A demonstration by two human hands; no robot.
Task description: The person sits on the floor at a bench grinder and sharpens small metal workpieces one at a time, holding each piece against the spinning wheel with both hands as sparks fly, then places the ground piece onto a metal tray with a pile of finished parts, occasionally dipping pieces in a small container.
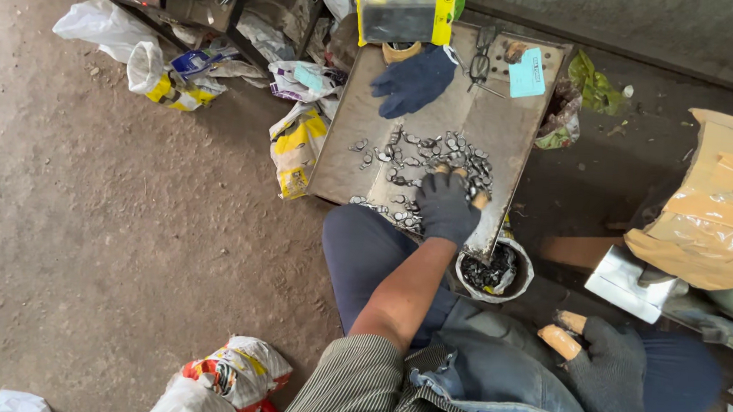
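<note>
Down on a bare dirt floor [104, 212], littered with plastic bags. Flat grey metal worktop [495, 129], small grey metal pieces [426, 163] scattered mid-sheet, many unsorted; some already in round white bowl [513, 287] below. Left gloved hand [447, 205] spread flat over pieces, gripping nothing. Right gloved hand [610, 378] resting loose on knee, empty.

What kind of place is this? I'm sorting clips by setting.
Probably an informal floor-level workshop for sorting small metal parts: a grey metal tray strewn with small silvery metal pieces, the gloved left hand on them, and a bare dirt floor littered with plastic bags.
</note>
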